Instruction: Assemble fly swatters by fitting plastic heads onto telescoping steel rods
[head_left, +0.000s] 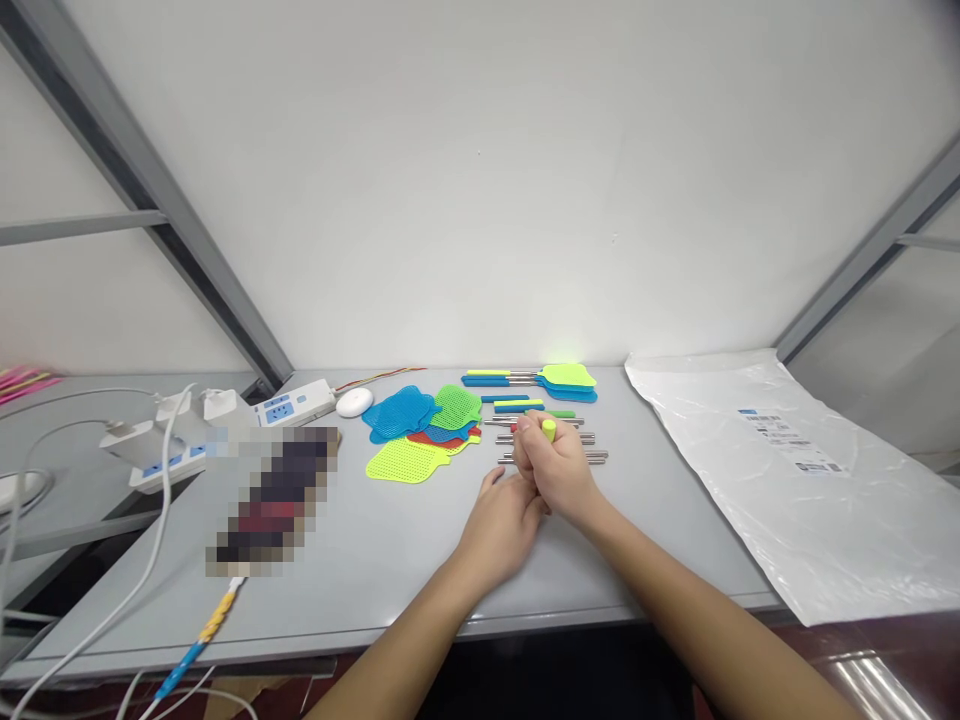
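My right hand (559, 465) is closed around a yellow-green fly swatter handle (549, 430), whose end pokes out above the fist. Just below it, my left hand (499, 520) curls in against the right one; what its fingers grip is hidden. Beyond the hands lie blue and yellow loose handles (519, 404) and a green one (561, 414). Thin metal rods (596, 455) lie in rows, partly covered by my right hand. To the left are mesh swatter heads: blue ones (397, 413), a green one (456, 408), a yellow one (405, 461) and a partly covered red one.
Assembled fly swatters (568, 376) are stacked near the wall. A white plastic mailer (795, 470) covers the table's right side. On the left are a blurred-out object (277, 505) with a cable, power strips (296, 404) with plugs, and a round white device (355, 402).
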